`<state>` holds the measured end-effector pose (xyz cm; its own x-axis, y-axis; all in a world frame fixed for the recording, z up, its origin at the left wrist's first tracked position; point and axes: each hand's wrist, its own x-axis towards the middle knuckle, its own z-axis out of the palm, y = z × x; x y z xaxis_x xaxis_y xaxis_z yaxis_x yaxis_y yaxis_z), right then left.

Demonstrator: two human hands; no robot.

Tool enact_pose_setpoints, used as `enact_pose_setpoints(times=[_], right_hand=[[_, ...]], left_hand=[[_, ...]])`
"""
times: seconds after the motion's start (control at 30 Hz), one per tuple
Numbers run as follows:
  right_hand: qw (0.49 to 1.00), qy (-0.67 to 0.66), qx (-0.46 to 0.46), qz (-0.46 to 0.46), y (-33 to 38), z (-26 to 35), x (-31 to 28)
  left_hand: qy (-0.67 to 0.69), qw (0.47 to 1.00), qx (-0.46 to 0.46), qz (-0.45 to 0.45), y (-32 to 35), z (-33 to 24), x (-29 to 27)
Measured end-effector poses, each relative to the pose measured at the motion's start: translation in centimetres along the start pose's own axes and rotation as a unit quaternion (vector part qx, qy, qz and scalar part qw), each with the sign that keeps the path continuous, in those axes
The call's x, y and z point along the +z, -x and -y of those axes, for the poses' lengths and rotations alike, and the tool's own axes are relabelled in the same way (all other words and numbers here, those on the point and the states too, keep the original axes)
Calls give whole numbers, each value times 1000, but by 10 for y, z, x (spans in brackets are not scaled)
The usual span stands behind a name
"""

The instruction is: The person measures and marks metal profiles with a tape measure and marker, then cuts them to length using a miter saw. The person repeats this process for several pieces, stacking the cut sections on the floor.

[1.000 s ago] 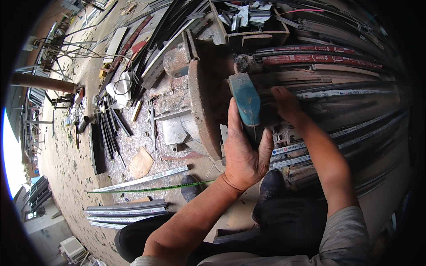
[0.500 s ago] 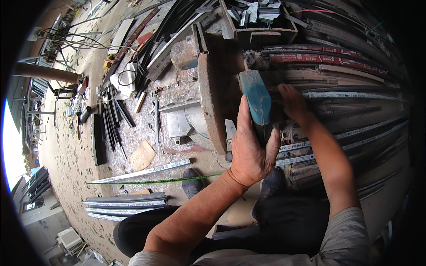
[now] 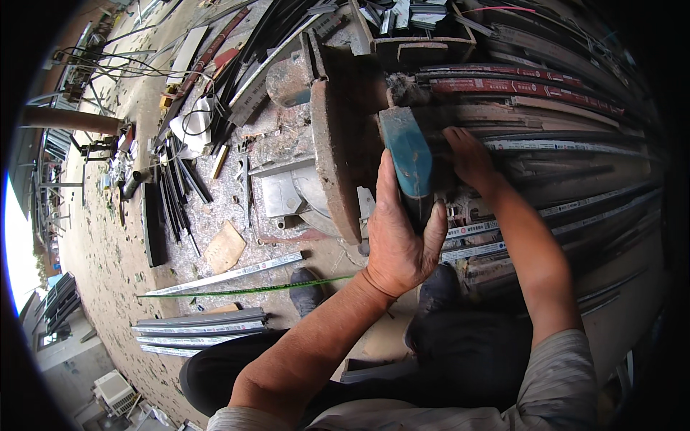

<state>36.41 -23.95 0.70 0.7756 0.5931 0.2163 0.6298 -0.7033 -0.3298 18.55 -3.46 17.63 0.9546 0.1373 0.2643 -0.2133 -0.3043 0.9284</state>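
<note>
My left hand (image 3: 404, 241) is wrapped round the teal-and-black handle (image 3: 407, 152) of a dusty cut-off saw, thumb on its right side and fingers along its left. The saw's round, rusty blade guard (image 3: 332, 161) stands just left of the handle. Beyond the guard sits the motor housing (image 3: 289, 79). My right hand (image 3: 473, 164) is right of the handle with its fingers bent, low beside the dark, shadowed part of the saw. What those fingers press on is too dark to make out. A metal profile with a white printed strip (image 3: 546, 146) runs rightward from near that hand.
Long metal profiles, some with red film (image 3: 503, 87), lie stacked on the right. An open box of offcuts (image 3: 422, 49) stands at the back. On the left lie a green strip (image 3: 244, 289), short profiles (image 3: 201, 329), a cardboard piece (image 3: 225, 246) and dark bars (image 3: 176, 190).
The whole view has shifted slightly, so the saw and floor sit a little further left and up. Both hands keep their places, the left still round the saw's handle.
</note>
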Motion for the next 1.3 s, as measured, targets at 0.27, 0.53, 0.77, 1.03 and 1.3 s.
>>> enact_pose_setpoints(times=[0.27, 0.53, 0.77, 1.03, 1.3], right_hand=[[1000, -12, -3, 2, -3, 2, -1], [1000, -4, -3, 7, -4, 2, -3], [1000, -1, -6, 9, -4, 0, 1], [1000, 1, -9, -1, -4, 1, 2], [1000, -3, 0, 11, -5, -1, 2]], left_hand=[[-27, 1000, 11, 6, 5, 2, -2], [-35, 999, 39, -7, 13, 12, 1], [-52, 998, 20, -5, 19, 14, 2], [-108, 994, 32, 1, 26, 17, 1], [-101, 994, 34, 5, 30, 21, 2]])
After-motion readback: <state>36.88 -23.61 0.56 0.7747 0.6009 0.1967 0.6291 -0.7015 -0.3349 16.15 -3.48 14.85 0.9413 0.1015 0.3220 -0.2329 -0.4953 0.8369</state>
